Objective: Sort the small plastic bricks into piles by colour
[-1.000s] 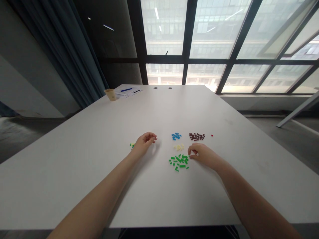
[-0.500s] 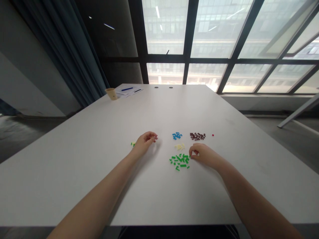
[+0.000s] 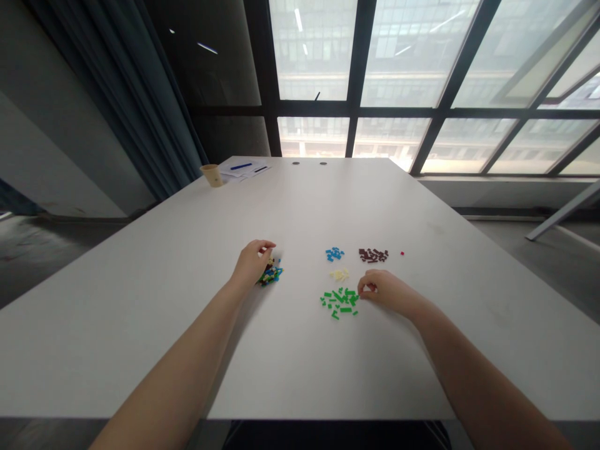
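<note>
My left hand (image 3: 250,262) is over the left side of a mixed heap of small toy bricks (image 3: 270,275), blue, green, yellow and dark, and partly covers it. Its fingers are bent, with a small gap between thumb and forefinger, and no brick shows there. My right hand (image 3: 387,290) rests at the right edge of a spread of green bricks (image 3: 345,310). Thumb and forefinger come together there beside green pieces; whatever they pinch is too small to make out. Behind lie pale yellow bricks (image 3: 339,275), blue bricks (image 3: 334,254) and dark brown bricks (image 3: 374,255).
A single red brick (image 3: 402,253) lies right of the brown group. Toward the far left of the white table (image 3: 300,212) stand a tan cup (image 3: 213,176) and papers (image 3: 244,171) with a blue pen (image 3: 240,166). Windows rise behind the far edge.
My left hand has moved left, from bare table to the mixed heap, more of which now shows. My right hand stays by the green bricks. The view has shifted slightly.
</note>
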